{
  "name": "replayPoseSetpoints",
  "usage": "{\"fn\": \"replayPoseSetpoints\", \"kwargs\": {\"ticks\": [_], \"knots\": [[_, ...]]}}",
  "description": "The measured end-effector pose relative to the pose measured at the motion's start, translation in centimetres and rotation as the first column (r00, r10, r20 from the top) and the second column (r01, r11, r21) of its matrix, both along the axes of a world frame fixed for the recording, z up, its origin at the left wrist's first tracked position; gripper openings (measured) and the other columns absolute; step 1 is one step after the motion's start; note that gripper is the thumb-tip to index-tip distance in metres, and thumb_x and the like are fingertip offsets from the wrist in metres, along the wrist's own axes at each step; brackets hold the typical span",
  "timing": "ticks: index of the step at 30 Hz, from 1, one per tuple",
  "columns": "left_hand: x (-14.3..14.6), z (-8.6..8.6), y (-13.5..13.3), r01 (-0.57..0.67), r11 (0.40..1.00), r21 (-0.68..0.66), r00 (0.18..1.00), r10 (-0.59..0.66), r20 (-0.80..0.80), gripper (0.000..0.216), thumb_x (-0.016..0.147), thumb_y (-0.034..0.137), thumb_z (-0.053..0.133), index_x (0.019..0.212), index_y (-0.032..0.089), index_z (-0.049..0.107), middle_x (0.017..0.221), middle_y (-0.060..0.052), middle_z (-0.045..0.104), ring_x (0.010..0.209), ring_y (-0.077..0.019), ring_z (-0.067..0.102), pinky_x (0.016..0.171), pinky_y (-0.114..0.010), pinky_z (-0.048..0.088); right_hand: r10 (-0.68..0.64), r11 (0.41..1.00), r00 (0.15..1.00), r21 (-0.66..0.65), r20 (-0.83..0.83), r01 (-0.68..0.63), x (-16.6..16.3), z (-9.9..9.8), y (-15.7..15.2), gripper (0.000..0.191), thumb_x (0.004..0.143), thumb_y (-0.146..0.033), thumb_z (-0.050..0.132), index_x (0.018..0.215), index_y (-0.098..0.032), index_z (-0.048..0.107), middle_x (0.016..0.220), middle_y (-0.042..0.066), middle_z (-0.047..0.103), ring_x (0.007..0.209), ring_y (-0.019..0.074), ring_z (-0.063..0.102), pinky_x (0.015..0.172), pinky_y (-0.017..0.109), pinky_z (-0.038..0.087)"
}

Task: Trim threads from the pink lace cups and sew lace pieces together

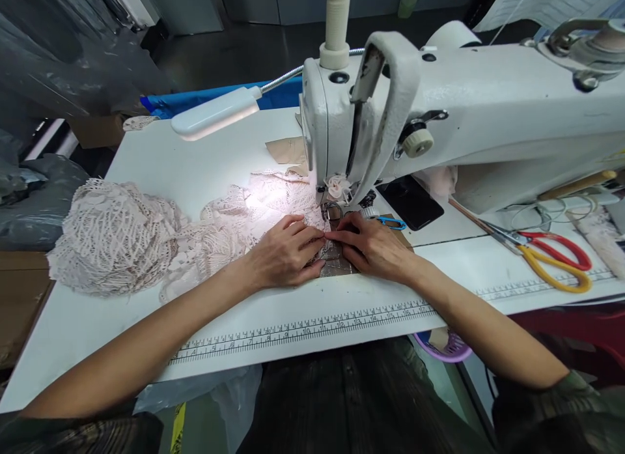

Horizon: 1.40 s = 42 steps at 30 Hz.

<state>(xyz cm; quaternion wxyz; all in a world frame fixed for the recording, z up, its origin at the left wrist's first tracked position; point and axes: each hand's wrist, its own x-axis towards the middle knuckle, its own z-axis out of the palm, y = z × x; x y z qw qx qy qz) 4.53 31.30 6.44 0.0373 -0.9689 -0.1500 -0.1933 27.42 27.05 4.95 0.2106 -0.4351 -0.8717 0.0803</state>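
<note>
Pale pink lace fabric point(146, 236) lies heaped on the white table point(185, 161) at the left and runs to the presser foot point(333, 211) of a white sewing machine point(488, 115). My left hand point(286, 252) lies on the lace just left of the foot, fingers curled and pressed on the cloth. My right hand point(374, 245) rests just right of the foot, fingertips pinched on the lace edge over the metal needle plate point(336, 266). The two hands' fingertips almost touch in front of the needle.
A gooseneck lamp point(215, 112) shines on the lace. Scissors with red and yellow handles point(551, 255) lie at the right, small blue snips point(393, 222) behind my right hand. A printed ruler point(303, 328) runs along the table's front edge. A purple basket point(444, 346) hangs below.
</note>
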Motion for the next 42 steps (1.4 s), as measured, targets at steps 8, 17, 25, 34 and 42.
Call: {"fn": "replayPoseSetpoints", "kwargs": {"ticks": [8,17,25,34,42], "knots": [[-0.3,-0.6,0.8,0.001,1.0,0.011,1.0,-0.001,0.013,0.033,0.089,0.039,0.057,0.104,0.011,0.069,0.101,-0.012,0.071,0.086,-0.0226,0.064,0.095,-0.046,0.05,-0.05,0.999,0.994,0.008,0.096,0.05,-0.4,0.5,0.1,0.039,0.09,-0.016,0.052,0.126,-0.017,0.064,0.112,0.015,0.059,0.091,0.024,0.057,0.075,0.039,0.054],[-0.7,-0.8,1.4,-0.028,0.999,-0.023,0.999,0.027,-0.036,0.04,0.089,0.042,0.056,0.113,0.011,0.064,0.114,-0.015,0.067,0.096,-0.0253,0.064,0.099,-0.048,0.049,-0.116,0.993,0.969,0.037,0.22,0.111,-1.3,0.9,0.4,0.039,0.09,-0.015,0.049,0.128,-0.015,0.061,0.111,0.017,0.061,0.087,0.0248,0.058,0.071,0.036,0.053],[-0.7,-0.5,1.9,-0.042,0.997,-0.067,0.995,0.036,-0.095,0.046,0.089,0.044,0.056,0.119,0.01,0.061,0.124,-0.018,0.062,0.103,-0.0276,0.063,0.101,-0.05,0.047,-0.053,0.998,0.984,0.038,0.169,0.047,-0.9,1.1,0.3,0.038,0.09,-0.012,0.044,0.123,-0.015,0.062,0.11,0.017,0.061,0.09,0.025,0.057,0.073,0.037,0.052],[-0.5,0.0,2.5,-0.077,0.992,-0.096,0.987,0.063,-0.146,0.053,0.089,0.053,0.053,0.118,0.01,0.061,0.126,-0.018,0.06,0.11,-0.0305,0.061,0.108,-0.054,0.041,-0.142,0.989,0.97,-0.021,0.197,0.149,-1.9,1.3,0.1,0.04,0.089,-0.007,0.045,0.125,-0.014,0.06,0.115,0.02,0.057,0.096,0.0284,0.058,0.081,0.043,0.053],[-0.5,0.0,2.6,-0.099,0.991,-0.092,0.986,0.085,-0.143,0.062,0.087,0.059,0.052,0.124,0.009,0.058,0.124,-0.018,0.059,0.111,-0.0293,0.06,0.104,-0.049,0.045,-0.17,0.968,0.985,-0.184,0.008,0.168,0.5,1.9,0.6,0.033,0.097,-0.029,0.044,0.117,-0.015,0.066,0.104,0.014,0.063,0.07,0.0181,0.061,0.068,0.032,0.051]]}}
